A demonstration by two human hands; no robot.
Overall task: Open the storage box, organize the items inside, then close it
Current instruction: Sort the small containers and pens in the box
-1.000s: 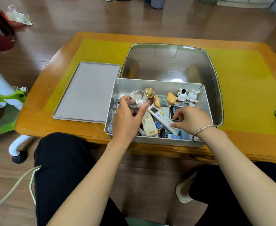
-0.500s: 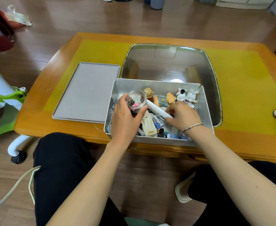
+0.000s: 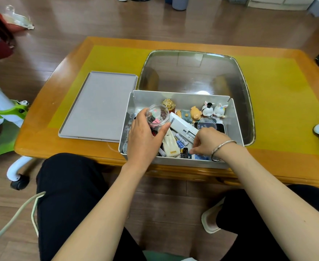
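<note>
On the wooden table (image 3: 47, 140), at its near edge, the grey storage box (image 3: 181, 99) stood open, its lid (image 3: 100, 106) lying flat just to its left, so the sorting step was in hand and closing not yet due. The left hand (image 3: 143, 138) curled round a clear round container of binder clips (image 3: 157, 115), held above the box's left side. Next to it a white remote control (image 3: 183, 128) lay slanted across batteries (image 3: 181, 141) and other clutter. The right hand (image 3: 208, 143) reached down with bent fingers at the remote's near end; whether it actually gripped it I could not tell. Small figurines (image 3: 207, 111) lined the far wall to the right. The next move probably called for clearing a free spot to set the container upright.
</note>
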